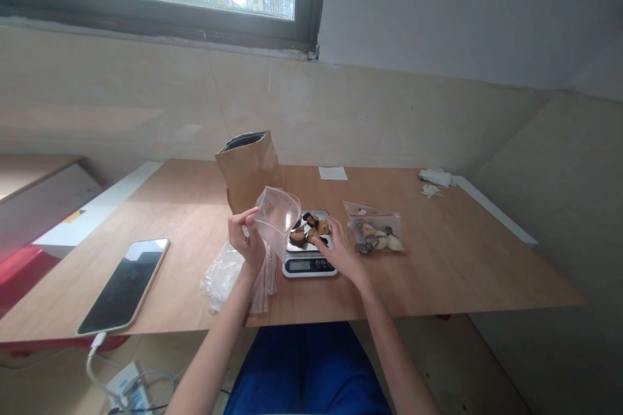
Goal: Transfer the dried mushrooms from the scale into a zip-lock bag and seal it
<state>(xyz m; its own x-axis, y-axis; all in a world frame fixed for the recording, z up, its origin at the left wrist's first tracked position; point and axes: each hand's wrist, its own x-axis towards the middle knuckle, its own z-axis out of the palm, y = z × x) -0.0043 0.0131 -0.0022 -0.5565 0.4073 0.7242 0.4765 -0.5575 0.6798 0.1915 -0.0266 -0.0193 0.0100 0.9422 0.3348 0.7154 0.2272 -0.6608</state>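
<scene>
Plywood makes up the table (pixel 438 272) I am looking down on, and it carries everything, so I start there and work down in size. At the far middle stands a brown paper bag (pixel 248 168), upright with its mouth open; it looks stiff enough to stand by itself. On the near left lies a phone (pixel 124 285), flat and dark, with a cable running off the near edge. Just right of centre sits a small kitchen scale (pixel 309 264), and on its plate lie a few dried pieces (pixel 311 228), brown and dark, in a loose cluster. Right of the scale rests a filled zip bag (pixel 374 233), lying flat with similar pieces inside. Near my left wrist a heap of spare clear bags (pixel 226 275) lies crumpled on the wood.

My left hand (pixel 247 241) holds an empty clear zip bag (pixel 277 217) up above the left edge of the scale, fingers pinched on its near rim so the mouth gapes toward the plate. I judge this bag very light, limp and slick; it would fold shut if gripped anywhere but the stiffer zip strip. My right hand (pixel 338 246) rests at the right side of the plate, fingers loosely spread and touching the dried pieces, holding none that I can tell. Those pieces look light, hard and somewhat brittle, best pinched gently one at a time across their thicker middle.
</scene>
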